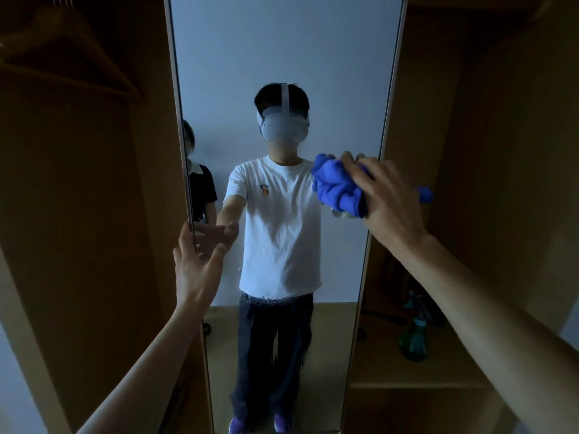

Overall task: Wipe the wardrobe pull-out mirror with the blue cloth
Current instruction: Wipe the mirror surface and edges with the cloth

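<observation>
The bunched bright blue cloth (336, 186) is pressed against the tall, silver-framed pull-out mirror (282, 51), at mid-height by its right edge. The right hand (388, 195) holds it there, its grip curled round the wad. The left hand (194, 264) rests on the mirror's left edge, grip spread, fingers straight. Right of the mirror, a green plastic spray bottle (413, 336) stands on a brown wardrobe shelf (423, 371). Far left hangs a dark wooden hanger (72, 54).
</observation>
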